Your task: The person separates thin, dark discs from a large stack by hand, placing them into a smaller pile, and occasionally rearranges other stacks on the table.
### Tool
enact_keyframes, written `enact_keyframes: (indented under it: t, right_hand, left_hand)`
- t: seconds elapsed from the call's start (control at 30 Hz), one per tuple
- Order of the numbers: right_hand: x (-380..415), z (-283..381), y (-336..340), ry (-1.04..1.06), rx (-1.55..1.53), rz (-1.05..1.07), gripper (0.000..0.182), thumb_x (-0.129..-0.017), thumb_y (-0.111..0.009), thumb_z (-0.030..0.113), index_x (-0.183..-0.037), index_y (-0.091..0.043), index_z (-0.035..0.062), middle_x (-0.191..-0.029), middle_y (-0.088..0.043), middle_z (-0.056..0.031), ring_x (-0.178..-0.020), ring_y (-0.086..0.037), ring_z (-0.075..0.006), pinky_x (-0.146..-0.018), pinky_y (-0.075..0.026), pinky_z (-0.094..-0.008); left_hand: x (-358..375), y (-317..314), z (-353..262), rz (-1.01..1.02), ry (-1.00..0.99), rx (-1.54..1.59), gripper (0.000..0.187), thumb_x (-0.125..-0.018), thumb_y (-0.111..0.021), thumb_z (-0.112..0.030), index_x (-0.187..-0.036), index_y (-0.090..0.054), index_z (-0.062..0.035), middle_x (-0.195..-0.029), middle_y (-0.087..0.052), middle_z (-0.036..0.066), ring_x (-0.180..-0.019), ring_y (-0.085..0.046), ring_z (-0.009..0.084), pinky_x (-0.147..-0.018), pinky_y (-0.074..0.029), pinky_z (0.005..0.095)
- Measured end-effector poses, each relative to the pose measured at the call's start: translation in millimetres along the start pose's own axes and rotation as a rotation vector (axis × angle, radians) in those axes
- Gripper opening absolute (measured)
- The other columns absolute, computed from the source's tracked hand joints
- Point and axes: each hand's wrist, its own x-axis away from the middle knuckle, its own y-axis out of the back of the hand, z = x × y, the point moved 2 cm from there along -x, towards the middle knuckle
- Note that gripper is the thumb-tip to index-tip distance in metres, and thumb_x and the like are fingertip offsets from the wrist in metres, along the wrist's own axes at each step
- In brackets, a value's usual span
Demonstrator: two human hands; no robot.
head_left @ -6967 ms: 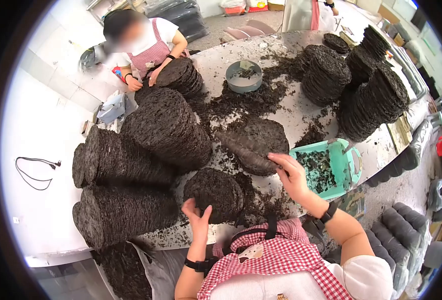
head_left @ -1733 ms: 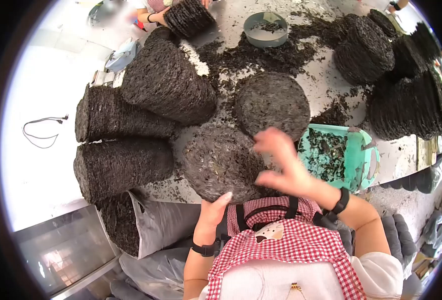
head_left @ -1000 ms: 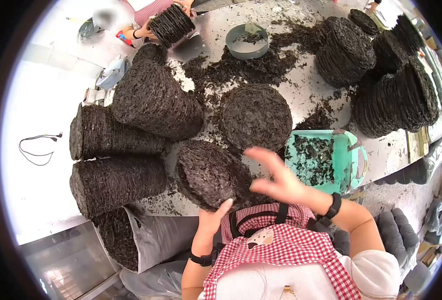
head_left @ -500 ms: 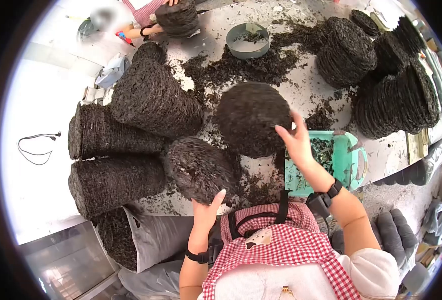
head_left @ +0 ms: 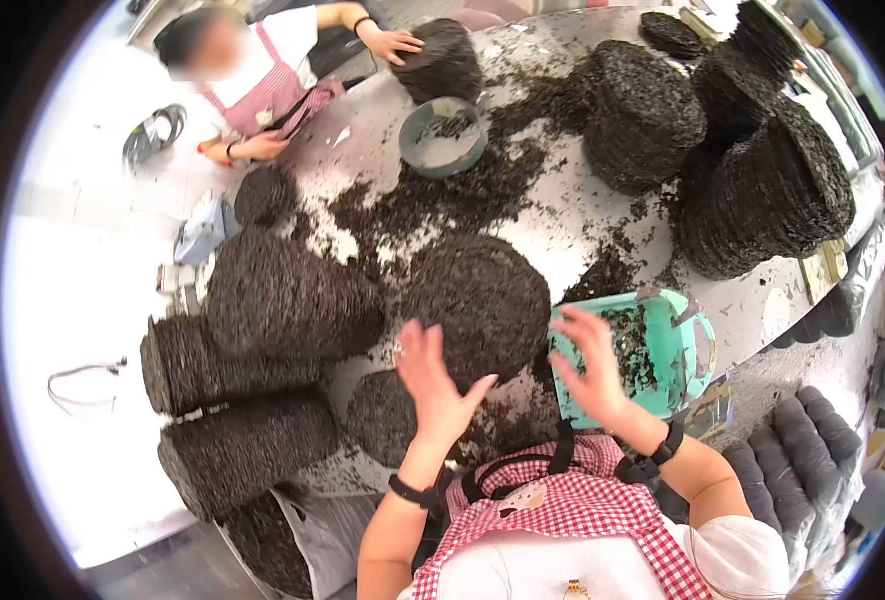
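Observation:
A round, dark, flaky sheet or stack (head_left: 480, 305) lies on the table in front of me. My left hand (head_left: 437, 385) is at its lower left edge with the fingers spread, gripping nothing. On the right side, my right hand (head_left: 590, 365) is open beside the disc, over the left part of a green basket (head_left: 674, 350) with dark scraps inside. A second dark round piece (head_left: 382, 415) lies partly behind my left wrist. Whether either hand touches the central disc, I cannot tell.
Dark stacks (head_left: 292, 295) lie at the left, and more (head_left: 644, 115) stand at the right. A round grey bowl (head_left: 442, 138) sits among loose scraps. Across the table, a person in a checked apron (head_left: 272, 95) has a hand on another stack (head_left: 437, 60).
My left hand has left the lower left piece and come to the central disc. My right hand has moved down, off the disc. The view has shifted, showing more of the other person.

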Motion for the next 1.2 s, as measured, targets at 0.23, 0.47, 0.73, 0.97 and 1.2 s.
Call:
enact_keyframes:
  t: [0.23,0.47,0.73,0.97,1.2]
  right_hand:
    - [-34.0,-8.3,-62.7,0.261,0.171,0.412,0.064,-0.074,-0.07,0.029,-0.131,-0.045,0.0135,-0.14,-0.037,-0.0073,-0.134,-0.028,-0.0266,-0.113,-0.015,-0.0499]
    - [-106.5,-50.8,-16.2,0.08,0.432,0.256,0.072,-0.062,-0.075,0.02,-0.128,-0.048,0.0141,-0.141,-0.036,-0.0057,-0.135,-0.027,-0.0277,-0.111,-0.009,-0.0576]
    - [-122.5,-50.6,43.1,-0.064,0.423,0.016,0.063,-0.074,-0.071,0.022,-0.131,-0.045,0.0152,-0.144,-0.029,-0.013,-0.134,-0.025,-0.0347,-0.109,-0.014,-0.0561]
    - [-79.1,-5.1,-16.7,0.107,0.1,0.26,0.046,-0.076,-0.067,0.015,-0.12,-0.053,0.0116,-0.136,-0.039,-0.0138,-0.129,-0.033,-0.0371,-0.105,-0.031,-0.0504]
    - [-3.8,45.8,-67.1,0.239,-0.033,0.537,0.036,-0.079,-0.064,0.014,-0.114,-0.056,0.0075,-0.119,-0.055,-0.0083,-0.11,-0.052,-0.0284,-0.091,-0.044,-0.0409]
  left_hand:
    - [-28.0,-49.6,86.9,0.251,0.813,1.131,0.093,-0.08,-0.07,-0.023,-0.147,-0.006,-0.0112,-0.143,-0.031,0.012,-0.131,-0.033,0.0256,-0.105,-0.028,0.041]
    - [-133.4,-117.8,46.0,0.413,0.693,1.143,0.098,-0.086,-0.065,-0.032,-0.145,0.011,-0.0123,-0.145,-0.024,0.016,-0.132,-0.029,0.0265,-0.106,-0.031,0.0411]
    - [-180.7,-134.2,-0.9,0.378,0.286,1.067,0.078,-0.093,-0.05,-0.038,-0.147,0.003,-0.0202,-0.152,-0.003,0.017,-0.14,-0.009,0.0291,-0.109,-0.023,0.0478]
    - [1.0,-34.1,147.0,0.015,0.485,0.255,0.071,-0.079,-0.07,-0.015,-0.139,-0.033,-0.0087,-0.144,-0.026,0.02,-0.134,-0.022,0.0348,-0.109,-0.02,0.046]
    - [187.3,10.9,212.8,-0.266,1.167,0.453,0.097,-0.073,-0.078,-0.03,-0.144,-0.017,-0.0039,-0.148,-0.016,0.017,-0.135,-0.022,0.0298,-0.108,-0.025,0.0439]
